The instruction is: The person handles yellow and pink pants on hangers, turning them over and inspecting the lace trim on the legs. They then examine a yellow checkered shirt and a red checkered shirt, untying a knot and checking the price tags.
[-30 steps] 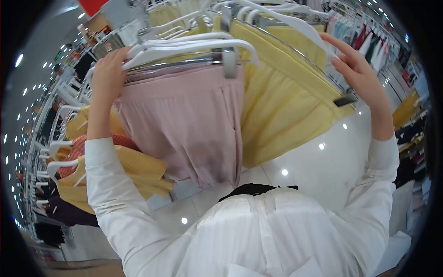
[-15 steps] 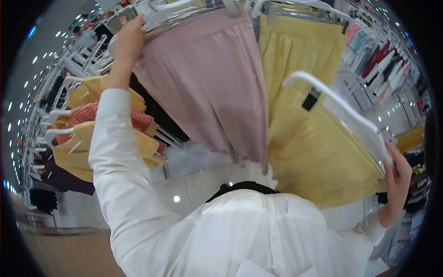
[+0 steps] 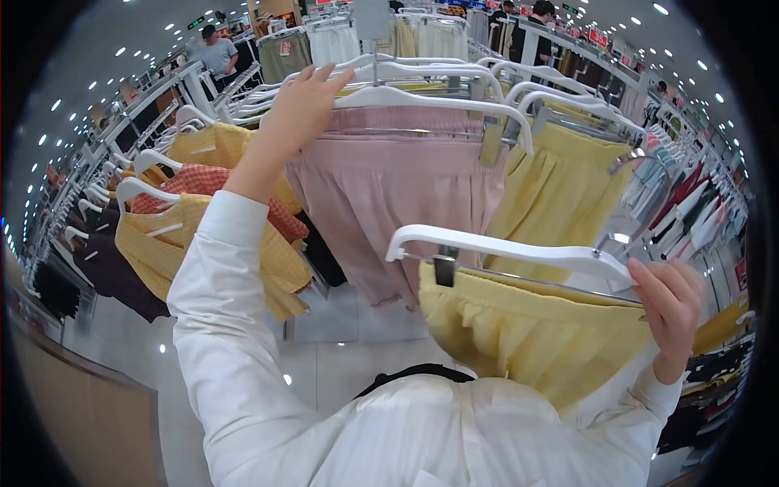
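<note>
In my right hand (image 3: 669, 304) is one end of a white hanger (image 3: 511, 247), pinched between thumb and fingers. Yellow trousers (image 3: 527, 316) hang from its metal clips in front of my body, tilted down to the right. My left hand (image 3: 304, 101) lies over the left end of another white hanger (image 3: 430, 101) on the rack, its fingers stretched out and a little apart. Pink trousers (image 3: 398, 178) hang from that hanger. Beside them hangs a second yellow pair (image 3: 560, 178), partly covered by the pair I hold.
Yellow and red checked tops (image 3: 170, 235) hang on a rack at left. A wooden panel (image 3: 89, 406) stands at lower left. More garments (image 3: 690, 195) fill racks at right. A person (image 3: 217, 55) in grey and another in black (image 3: 531, 36) stand farther back.
The view has tilted up, showing more of the racks. The yellow trousers in my right hand have swung nearer and more level. My left hand's fingers have loosened over the hanger.
</note>
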A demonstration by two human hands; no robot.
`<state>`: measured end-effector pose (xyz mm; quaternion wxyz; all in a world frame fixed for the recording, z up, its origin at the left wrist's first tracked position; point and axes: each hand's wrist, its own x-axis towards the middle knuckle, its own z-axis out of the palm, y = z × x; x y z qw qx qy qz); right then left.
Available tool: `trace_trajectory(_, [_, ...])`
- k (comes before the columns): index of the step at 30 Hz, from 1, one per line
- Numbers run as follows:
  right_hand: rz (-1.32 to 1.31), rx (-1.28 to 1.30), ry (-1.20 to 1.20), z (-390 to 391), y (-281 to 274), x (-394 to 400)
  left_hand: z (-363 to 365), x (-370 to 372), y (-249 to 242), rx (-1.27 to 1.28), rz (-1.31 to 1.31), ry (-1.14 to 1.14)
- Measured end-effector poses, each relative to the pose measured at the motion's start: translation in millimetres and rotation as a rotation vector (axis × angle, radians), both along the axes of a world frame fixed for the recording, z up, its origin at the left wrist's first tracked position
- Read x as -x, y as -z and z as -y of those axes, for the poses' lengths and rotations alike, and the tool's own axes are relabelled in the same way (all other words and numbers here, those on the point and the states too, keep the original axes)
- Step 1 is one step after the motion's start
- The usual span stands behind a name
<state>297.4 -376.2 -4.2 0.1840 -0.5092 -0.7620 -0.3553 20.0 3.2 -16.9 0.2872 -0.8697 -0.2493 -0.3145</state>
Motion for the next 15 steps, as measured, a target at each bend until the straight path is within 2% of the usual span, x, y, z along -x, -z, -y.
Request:
trace_trajectory(1, [-0.002,0.008,-0.036,-6.5,-1.2,3.7,5.4,-1.1,0.4,-0.19,-0.009,-0.082])
trace_trajectory(3, [0.001,0.016,-0.078,-15.7,-0.2,10.2,14.8,2.0,0.1,-0.227,0.032,-0.117])
trace_trajectory(5, [-0.014,0.038,-0.104,-22.0,1.5,14.5,21.3,8.1,-0.1,0.091,0.012,-0.23])
trace_trajectory(6, [-0.013,0.036,-0.105,-22.5,2.1,15.9,21.9,11.5,0.8,0.089,0.013,-0.232])
trace_trajectory(8, [-0.03,0.044,-0.083,-23.7,2.7,17.8,18.6,18.4,3.0,-0.061,0.075,-0.038])
trace_trajectory(11, [-0.109,-0.023,-0.082,-27.9,6.4,15.4,10.6,23.7,5.5,-0.163,-0.02,-0.099])
trace_trajectory(15, [-0.172,-0.012,-0.066,-53.9,-13.5,18.5,0.9,19.8,1.0,-0.127,-0.015,-0.123])
